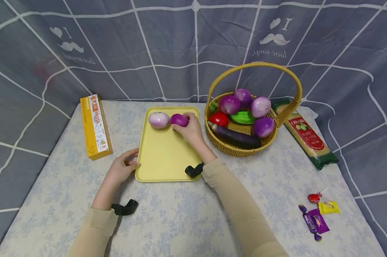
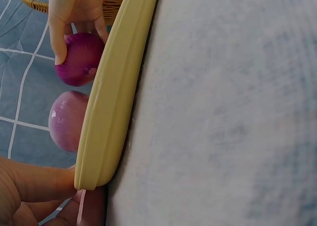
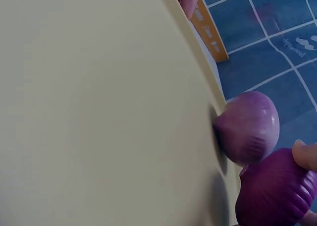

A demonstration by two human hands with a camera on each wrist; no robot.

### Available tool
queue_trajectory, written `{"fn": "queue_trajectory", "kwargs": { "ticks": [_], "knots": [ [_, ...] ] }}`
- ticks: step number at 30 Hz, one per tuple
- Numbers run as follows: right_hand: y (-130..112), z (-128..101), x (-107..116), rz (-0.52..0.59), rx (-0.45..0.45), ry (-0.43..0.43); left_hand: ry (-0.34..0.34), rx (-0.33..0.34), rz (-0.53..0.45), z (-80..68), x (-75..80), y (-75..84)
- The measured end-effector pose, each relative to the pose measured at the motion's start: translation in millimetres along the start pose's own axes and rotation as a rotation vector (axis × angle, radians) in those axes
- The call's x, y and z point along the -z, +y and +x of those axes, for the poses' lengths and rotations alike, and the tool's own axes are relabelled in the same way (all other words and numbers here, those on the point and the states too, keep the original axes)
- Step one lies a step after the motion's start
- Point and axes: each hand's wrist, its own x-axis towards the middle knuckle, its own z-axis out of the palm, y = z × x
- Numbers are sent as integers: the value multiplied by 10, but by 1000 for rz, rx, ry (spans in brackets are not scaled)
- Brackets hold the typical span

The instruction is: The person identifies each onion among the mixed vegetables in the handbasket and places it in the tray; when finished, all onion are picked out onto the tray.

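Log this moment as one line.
right hand: holds darker onion over yellow tray; left hand: touches tray's left edge; paler onion: on tray

Tray [image 1: 167,153] yellow; held onion [image 1: 178,120] deep purple, neighbor onion [image 1: 159,120] lilac-white; eggplant [image 1: 236,137] dk purple; tablecloth [image 1: 167,214] off-white w/ blue pattern, prob. floral; backdrop [image 1: 177,39] grey-blue w/ white grid.
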Motion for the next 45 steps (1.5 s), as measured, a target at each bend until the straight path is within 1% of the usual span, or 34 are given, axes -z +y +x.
{"fn": "queue_trajectory", "kwargs": {
  "ticks": [4, 11, 16, 20, 29, 35, 38, 45],
  "knots": [
    [25, -3, -2, -5, -17, 11, -1, 4, 0, -8, -10, 6],
    [63, 11, 7, -22, -4, 41, 2, 7, -2, -15, -13, 13],
    [76, 53, -7, -31, 12, 43, 6, 5, 1, -13, -19, 14],
    [84, 75, -20, -61, 27, 42, 1, 13, 6, -16, -23, 19],
    [83, 78, -29, -109, 20, 31, 10, 17, 5, -6, -18, 27],
    [80, 54, -36, -121, 12, 34, 9, 11, 12, -5, -26, 19],
    [64, 22, -34, -141, 16, 29, 7, 19, 11, -13, -31, 14],
    [-41, -81, 36, -153, 50, 41, 7, 28, 22, -11, -28, 5]
  ]
}}
